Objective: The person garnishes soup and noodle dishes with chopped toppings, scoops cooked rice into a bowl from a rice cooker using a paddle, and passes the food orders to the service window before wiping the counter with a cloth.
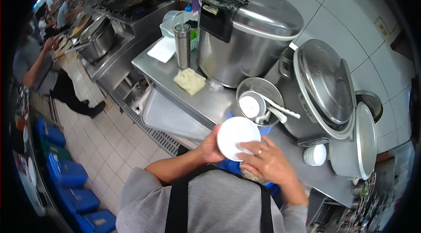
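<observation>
A round white bowl (237, 135) is held in front of my chest, over the near edge of the steel counter. My left hand (211, 147) is closed on its left side. At its lower right, the fingers of my right hand (269, 158) lie over the bowl's rim and face; a ring is on one finger and the thumb is hard to make out. Just beyond the bowl stands a steel pot (245, 85) with a white bowl and white-handled utensils in it. A small stack of white bowls (315, 155) sits to the right of my right hand.
Along the wall stand a large steel rice cooker (250, 53) and a second lidded cooker (326, 88). A folded cloth (189, 81) and a steel cylinder (182, 49) lie left on the counter (215, 106). Blue bins (72, 174) line the floor; another person (39, 60) works at the stove.
</observation>
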The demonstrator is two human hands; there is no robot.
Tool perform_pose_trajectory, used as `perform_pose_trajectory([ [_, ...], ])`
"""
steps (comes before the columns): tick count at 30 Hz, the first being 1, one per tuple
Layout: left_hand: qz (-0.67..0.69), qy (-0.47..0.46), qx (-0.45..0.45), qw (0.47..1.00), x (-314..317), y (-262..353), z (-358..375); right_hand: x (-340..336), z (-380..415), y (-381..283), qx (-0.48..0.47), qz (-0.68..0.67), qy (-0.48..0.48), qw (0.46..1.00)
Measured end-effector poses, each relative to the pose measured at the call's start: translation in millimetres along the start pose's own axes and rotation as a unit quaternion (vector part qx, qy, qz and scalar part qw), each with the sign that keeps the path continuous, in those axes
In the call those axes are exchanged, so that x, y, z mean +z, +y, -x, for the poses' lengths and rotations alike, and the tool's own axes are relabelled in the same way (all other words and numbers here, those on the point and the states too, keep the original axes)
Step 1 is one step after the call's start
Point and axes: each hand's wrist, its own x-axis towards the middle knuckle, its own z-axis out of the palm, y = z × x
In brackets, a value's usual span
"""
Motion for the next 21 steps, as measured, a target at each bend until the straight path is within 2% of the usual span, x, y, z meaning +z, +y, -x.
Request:
perform_pose_trajectory([
  [2,-0.021,-0.019,0.039,0.999,-15.1,56.3,25.7,-11.9,-61.5,15.3,-0.052,0.026,0.018,0.998],
  [4,-0.051,0.040,0.093,0.994,-31.4,108.8,54.6,-28.6,-126.3,40.7,-0.102,0.150,0.115,0.977],
  [5,-0.104,0.112,0.120,0.981,-37.9,130.6,64.9,-40.0,-158.3,52.3,-0.122,0.210,0.146,0.959],
  [6,-0.070,0.138,0.163,0.974,-44.5,150.3,71.9,-49.7,-188.8,64.5,-0.141,0.272,0.176,0.936],
  [8,0.034,0.111,0.180,0.977,-65.4,191.3,90.0,-62.4,-241.8,88.1,-0.158,0.317,0.191,0.915],
  [11,-0.046,0.109,0.213,0.970,-74.6,230.0,103.9,-73.9,-287.0,109.3,-0.168,0.356,0.111,0.913],
  [14,-0.012,0.084,0.251,0.964,-72.3,249.9,101.0,-75.3,-299.8,109.4,-0.162,0.399,0.033,0.902],
  [15,-0.025,0.095,0.258,0.961,-66.9,254.5,97.0,-74.5,-302.4,109.1,-0.177,0.409,0.054,0.894],
  [18,-0.033,0.125,0.270,0.954,-60.4,266.4,86.9,-88.7,-309.4,109.4,-0.185,0.432,0.028,0.883],
  [19,-0.070,0.130,0.279,0.949,-59.5,269.9,83.5,-100.3,-316.2,112.0,-0.206,0.458,0.064,0.862],
  [21,-0.098,0.117,0.308,0.939,-60.9,275.5,80.6,-140.9,-329.4,111.2,-0.185,0.441,0.067,0.876],
])
